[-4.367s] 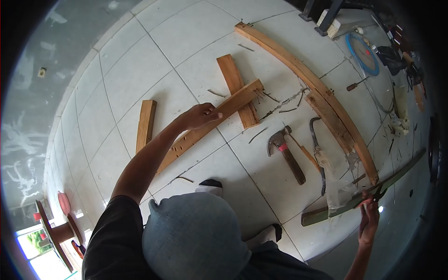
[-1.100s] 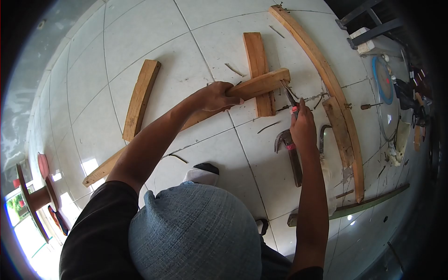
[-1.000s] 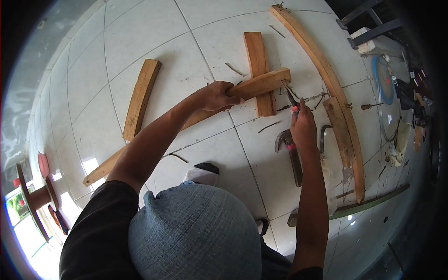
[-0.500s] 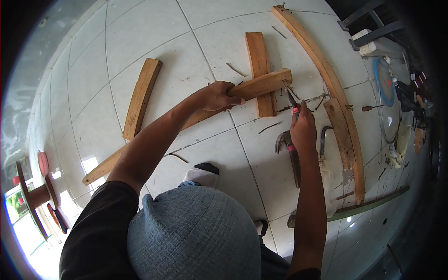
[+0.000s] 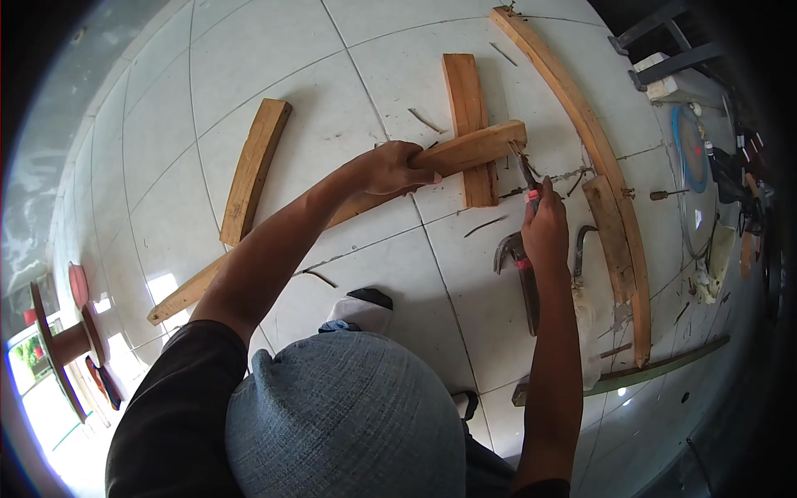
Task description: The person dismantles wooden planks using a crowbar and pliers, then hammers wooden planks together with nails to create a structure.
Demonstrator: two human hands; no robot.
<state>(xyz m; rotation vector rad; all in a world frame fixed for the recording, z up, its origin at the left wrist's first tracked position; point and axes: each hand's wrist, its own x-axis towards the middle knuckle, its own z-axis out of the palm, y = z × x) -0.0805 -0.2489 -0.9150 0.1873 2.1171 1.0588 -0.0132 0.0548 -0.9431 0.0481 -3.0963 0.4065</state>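
My left hand [image 5: 395, 169] is wrapped round a long wooden beam [image 5: 480, 148] that slants across the floor. The beam's right end lies over a shorter wood block [image 5: 465, 87]. My right hand [image 5: 545, 232] grips a pair of pliers [image 5: 529, 176] with red on the handles. Their jaws are at the beam's right end; whether they hold a nail there is too small to tell. Just below that hand lies a claw hammer [image 5: 527, 286], partly covered by the forearm. A hooked metal bar [image 5: 583, 242] is to its right.
Another wood block [image 5: 256, 170] lies at the left. On the right are a long wooden strip [image 5: 594, 124], a short piece [image 5: 608, 236] and a greenish strip [image 5: 664, 363]. A screwdriver [image 5: 660, 195] and blue tubing [image 5: 681, 153] lie farther right. My foot [image 5: 363, 311] is below the beam.
The pliers and my right hand have shifted slightly right, with the pliers tilted more. My left hand keeps its hold on the beam. The whole view has moved a little.
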